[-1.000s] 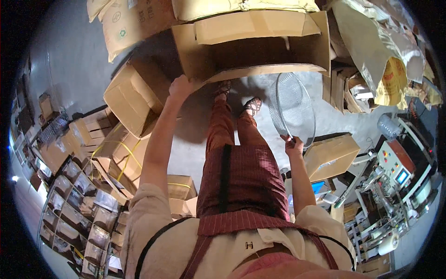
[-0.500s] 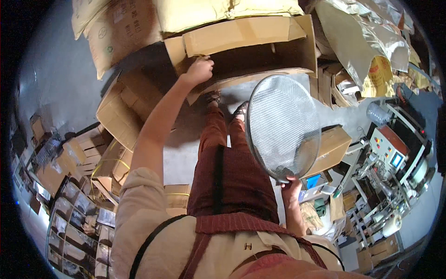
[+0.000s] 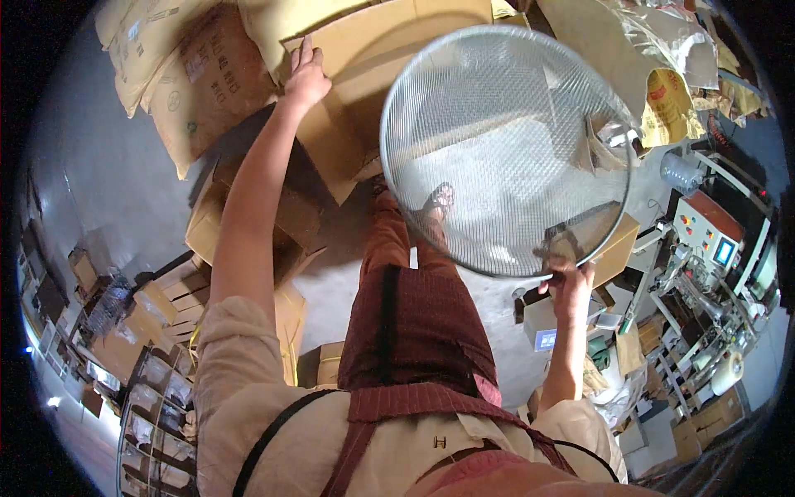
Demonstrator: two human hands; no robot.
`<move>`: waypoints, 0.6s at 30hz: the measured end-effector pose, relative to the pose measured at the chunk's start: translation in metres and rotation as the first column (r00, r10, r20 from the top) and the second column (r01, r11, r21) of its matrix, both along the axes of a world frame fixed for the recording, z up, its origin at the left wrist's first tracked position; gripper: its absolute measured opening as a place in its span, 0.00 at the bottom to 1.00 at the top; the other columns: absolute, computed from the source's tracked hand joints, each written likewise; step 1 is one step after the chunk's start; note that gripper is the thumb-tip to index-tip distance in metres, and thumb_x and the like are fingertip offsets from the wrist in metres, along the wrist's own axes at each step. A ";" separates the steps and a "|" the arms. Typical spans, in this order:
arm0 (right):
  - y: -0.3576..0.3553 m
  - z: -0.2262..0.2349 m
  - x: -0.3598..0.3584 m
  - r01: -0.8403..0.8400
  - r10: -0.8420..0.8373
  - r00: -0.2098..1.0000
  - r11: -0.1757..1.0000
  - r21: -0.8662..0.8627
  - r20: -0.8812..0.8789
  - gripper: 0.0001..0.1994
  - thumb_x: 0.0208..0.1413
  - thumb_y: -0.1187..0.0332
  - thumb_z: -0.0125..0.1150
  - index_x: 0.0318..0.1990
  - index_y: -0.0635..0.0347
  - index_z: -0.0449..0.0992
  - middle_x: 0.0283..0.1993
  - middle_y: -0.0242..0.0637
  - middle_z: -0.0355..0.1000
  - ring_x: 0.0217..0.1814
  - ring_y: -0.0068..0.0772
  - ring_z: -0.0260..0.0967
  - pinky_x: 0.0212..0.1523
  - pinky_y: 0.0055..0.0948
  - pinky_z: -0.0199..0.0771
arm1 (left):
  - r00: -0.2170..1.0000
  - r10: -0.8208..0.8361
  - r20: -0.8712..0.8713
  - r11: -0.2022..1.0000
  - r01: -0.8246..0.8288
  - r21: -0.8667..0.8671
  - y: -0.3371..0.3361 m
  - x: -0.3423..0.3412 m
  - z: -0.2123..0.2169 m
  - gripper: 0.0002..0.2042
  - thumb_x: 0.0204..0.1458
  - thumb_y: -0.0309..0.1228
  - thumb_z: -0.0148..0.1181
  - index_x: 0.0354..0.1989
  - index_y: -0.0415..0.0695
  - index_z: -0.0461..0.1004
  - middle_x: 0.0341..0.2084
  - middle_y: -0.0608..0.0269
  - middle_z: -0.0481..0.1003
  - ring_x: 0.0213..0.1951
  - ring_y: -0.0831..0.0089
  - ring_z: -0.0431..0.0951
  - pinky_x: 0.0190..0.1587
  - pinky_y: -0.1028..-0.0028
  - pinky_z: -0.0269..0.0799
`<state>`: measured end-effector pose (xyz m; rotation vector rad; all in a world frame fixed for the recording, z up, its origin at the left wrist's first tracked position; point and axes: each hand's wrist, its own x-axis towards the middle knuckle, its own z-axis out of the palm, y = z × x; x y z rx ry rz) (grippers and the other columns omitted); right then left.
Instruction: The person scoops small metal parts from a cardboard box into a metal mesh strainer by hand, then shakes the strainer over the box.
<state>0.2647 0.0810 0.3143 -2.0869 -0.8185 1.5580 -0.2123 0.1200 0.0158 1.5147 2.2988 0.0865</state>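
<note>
Left hand: my left hand (image 3: 305,76) lies flat, fingers spread, on the flap of a cardboard box (image 3: 389,58); it grips nothing.
Right hand: my right hand (image 3: 570,286) is clenched on the lower rim of a sieve (image 3: 505,149).
Sieve: round, wire mesh, raised in front of me, its face towards the camera; my sandalled foot (image 3: 437,201) shows through it.
Surroundings: paper sacks (image 3: 178,74) beside the box; machine (image 3: 708,236) on the right.
</note>
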 end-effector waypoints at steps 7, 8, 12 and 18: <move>-0.070 0.026 0.069 0.215 -0.186 0.969 0.959 -0.185 0.165 0.13 0.39 0.77 0.50 0.36 0.70 0.64 0.22 0.40 0.65 0.12 0.33 0.61 0.07 0.29 0.66 | 0.991 0.096 0.096 0.967 -0.069 -0.246 0.022 0.013 -0.028 0.34 0.48 0.37 0.48 0.64 0.51 0.42 0.65 0.59 0.33 0.64 0.51 0.38 0.64 0.63 0.39; -0.076 0.030 0.074 0.241 -0.207 0.962 0.950 -0.200 0.177 0.13 0.39 0.77 0.50 0.37 0.70 0.63 0.22 0.40 0.64 0.11 0.33 0.61 0.07 0.29 0.66 | 0.995 0.091 0.048 0.960 -0.075 -0.269 0.019 0.015 -0.032 0.34 0.49 0.39 0.48 0.64 0.54 0.39 0.65 0.59 0.30 0.64 0.52 0.37 0.64 0.62 0.38; -0.084 0.032 0.072 0.193 -0.134 0.964 0.947 -0.258 0.231 0.21 0.38 0.72 0.50 0.44 0.72 0.65 0.23 0.39 0.67 0.12 0.30 0.62 0.07 0.25 0.63 | 0.997 0.068 -0.045 0.905 -0.081 -0.417 0.002 0.019 -0.040 0.38 0.47 0.41 0.51 0.64 0.54 0.37 0.64 0.56 0.31 0.64 0.51 0.37 0.64 0.62 0.38; -0.120 -0.037 0.094 0.270 -0.183 0.944 0.907 -0.324 0.273 0.08 0.41 0.74 0.51 0.28 0.71 0.62 0.12 0.39 0.60 0.06 0.35 0.59 0.04 0.30 0.56 | 0.991 0.119 0.061 0.911 -0.084 -0.404 0.002 0.015 -0.043 0.39 0.45 0.39 0.51 0.65 0.55 0.36 0.64 0.54 0.29 0.64 0.51 0.41 0.62 0.62 0.46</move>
